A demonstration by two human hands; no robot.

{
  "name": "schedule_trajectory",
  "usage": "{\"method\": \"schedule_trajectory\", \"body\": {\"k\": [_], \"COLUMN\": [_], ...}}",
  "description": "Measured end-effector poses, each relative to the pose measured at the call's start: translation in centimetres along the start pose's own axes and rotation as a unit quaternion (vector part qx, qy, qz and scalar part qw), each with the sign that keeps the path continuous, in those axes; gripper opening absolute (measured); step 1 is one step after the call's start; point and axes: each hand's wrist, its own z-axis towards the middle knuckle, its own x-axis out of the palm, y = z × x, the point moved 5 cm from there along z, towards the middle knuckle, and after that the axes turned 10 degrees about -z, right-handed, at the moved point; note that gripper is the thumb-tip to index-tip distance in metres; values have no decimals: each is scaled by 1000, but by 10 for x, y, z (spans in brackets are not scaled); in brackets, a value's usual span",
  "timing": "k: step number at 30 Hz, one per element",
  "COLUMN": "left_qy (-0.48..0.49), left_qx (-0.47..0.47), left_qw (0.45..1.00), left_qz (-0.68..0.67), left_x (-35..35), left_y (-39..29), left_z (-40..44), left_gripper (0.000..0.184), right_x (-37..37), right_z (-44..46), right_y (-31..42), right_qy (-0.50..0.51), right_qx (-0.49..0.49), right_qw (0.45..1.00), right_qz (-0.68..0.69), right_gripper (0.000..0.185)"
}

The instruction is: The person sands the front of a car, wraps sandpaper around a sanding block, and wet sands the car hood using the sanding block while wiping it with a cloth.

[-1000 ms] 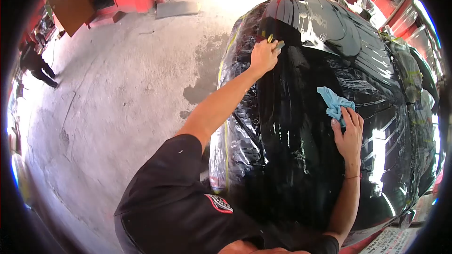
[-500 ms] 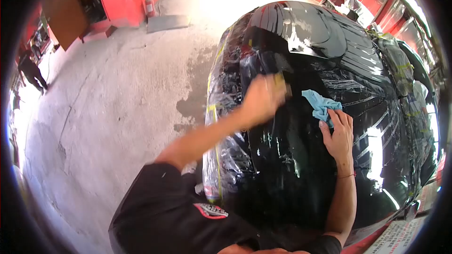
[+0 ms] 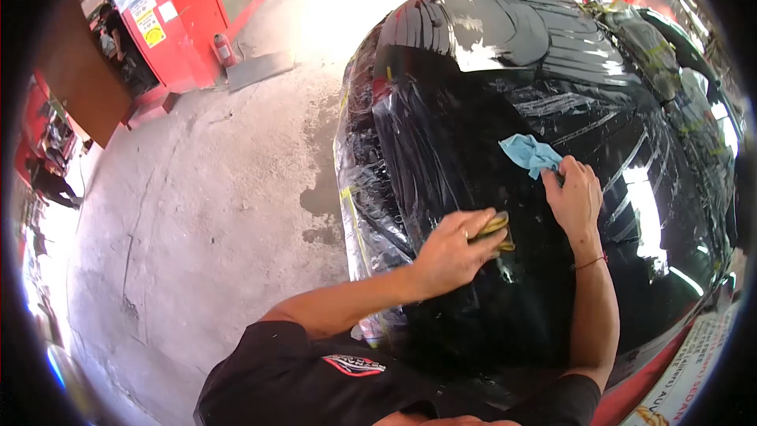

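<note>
My left hand (image 3: 456, 251) is closed round a small yellow-and-dark sanding block (image 3: 494, 225), held against the glossy black car panel (image 3: 465, 323). The fingers hide part of the block. Further right, my right hand (image 3: 577, 199) pinches the near corner of a light blue cloth (image 3: 528, 151), which lies crumpled over the same panel. Wet streaks and white residue run across the black surface. Clear plastic sheeting (image 3: 367, 225) with yellow tape covers the car's left side.
Past the panel rises a glossy, streaked black section (image 3: 505, 28) of the car. More plastic (image 3: 658, 47) hangs along the right side. On the concrete floor (image 3: 213, 213) at left stand a fire extinguisher (image 3: 224, 50) and a brown door (image 3: 83, 71). People are in the left background.
My left hand has swept toward me and slightly right with the sanding block. My right hand has shifted a little away and right, with the cloth still in it. The view has turned slightly.
</note>
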Motion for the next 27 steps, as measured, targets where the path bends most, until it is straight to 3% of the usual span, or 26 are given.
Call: {"method": "schedule_trajectory", "body": {"k": [2, 3, 4, 5, 6, 8, 10, 11, 12, 13, 14, 15, 16, 18, 20, 21, 22, 24, 27], "left_qy": [37, -76, -49, -129, -100, -19, 73, 24, -30, -49, -67, -23, 2, -88, -75, 16, 18, -31, -13], "left_qx": [1, 66, -140, -136, -232, -257, -92, -77, -71, -16, 42, 42, -125, -220, -170, -203, -132, -35, -7], "left_qw": [999, 990, 979, 979, 968, 964, 985, 997, 990, 994, 994, 996, 984, 971, 981, 976, 982, 997, 998], "left_qz": [-9, 102, 137, 75, 0, 59, 128, 5, -121, -101, -80, 73, 125, 20, 61, 82, 133, -62, -55], "left_x": [6, -8, -6, -1, 3, 5, 7, 16, 21, 19, 12, 11, 10, 11, 14, 15, 19, 21, 21], "left_y": [-3, 42, 109, 173, 193, 163, 37, 0, -23, -17, 3, 40, 93, 190, 176, 142, 83, -7, 25], "left_z": [2, 26, 45, 57, 67, 59, 24, -9, -33, -24, -3, 24, 50, 83, 78, 68, 42, -10, 9], "left_gripper": [23, 12, 14, 18, 23, 34, 32, 31, 30, 25, 22, 22, 21, 22, 22, 24, 22, 23, 23], "right_x": [-3, -4, -4, -7, -10, -8, -5, 3, 7, 8, 11, 19, 24, 19, 17, 16, 17, 21, 19], "right_z": [-2, -3, -2, 0, 2, 5, 4, 3, 2, 2, 1, -1, -5, -4, -2, -1, 0, -2, -2], "right_y": [4, -1, -10, -22, -36, -67, -74, -70, -53, -39, -36, -33, -30, -32, -36, -34, -35, -35, -38], "right_qy": [-7, -5, -7, -34, -63, -69, -119, -114, -128, -148, -148, -106, -59, -37, -5, 3, 0, -18, -27], "right_qx": [-18, 2, 14, 48, 81, 165, 141, 151, 88, 22, 24, 18, 12, 44, 46, 60, 66, 45, 34], "right_qw": [1000, 1000, 1000, 998, 994, 984, 982, 982, 987, 988, 987, 992, 994, 996, 995, 996, 996, 998, 998], "right_qz": [-6, -11, -13, -28, -45, -23, -26, -24, -37, -48, -49, -71, -92, -71, -83, -70, -62, -49, -39], "right_gripper": [24, 22, 22, 21, 20, 18, 25, 25, 29, 32, 32, 32, 31, 32, 33, 33, 33, 34, 34]}}
